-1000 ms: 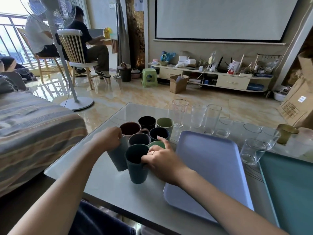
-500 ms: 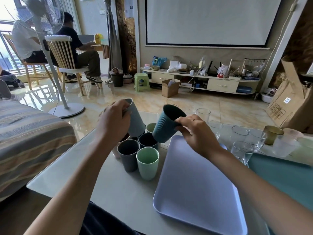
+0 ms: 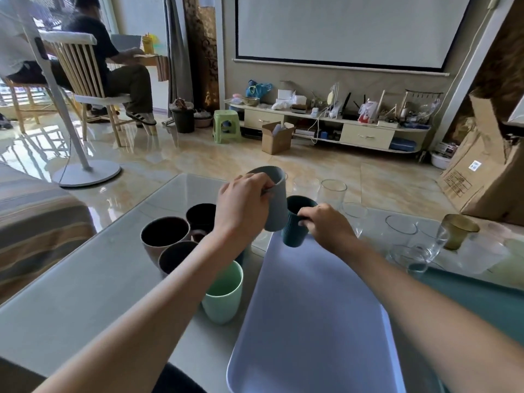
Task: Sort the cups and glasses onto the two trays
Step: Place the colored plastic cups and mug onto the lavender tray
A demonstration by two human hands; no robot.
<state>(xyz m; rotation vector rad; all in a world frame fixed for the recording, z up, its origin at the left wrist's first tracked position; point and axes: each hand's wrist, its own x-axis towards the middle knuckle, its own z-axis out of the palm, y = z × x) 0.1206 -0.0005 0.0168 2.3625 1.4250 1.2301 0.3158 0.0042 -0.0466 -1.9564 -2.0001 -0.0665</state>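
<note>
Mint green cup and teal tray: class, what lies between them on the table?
In the head view, the lilac tray lies between the mint green cup and the teal tray; its surface there is bare.

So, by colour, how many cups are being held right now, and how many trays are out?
Grey cup, in the left hand: 1
Dark teal cup, in the right hand: 1
Lavender tray: 1
Teal tray: 1
Total: 4

Both hands raised, left [image 3: 243,202] above right [image 3: 330,226], fingers curled.
</note>
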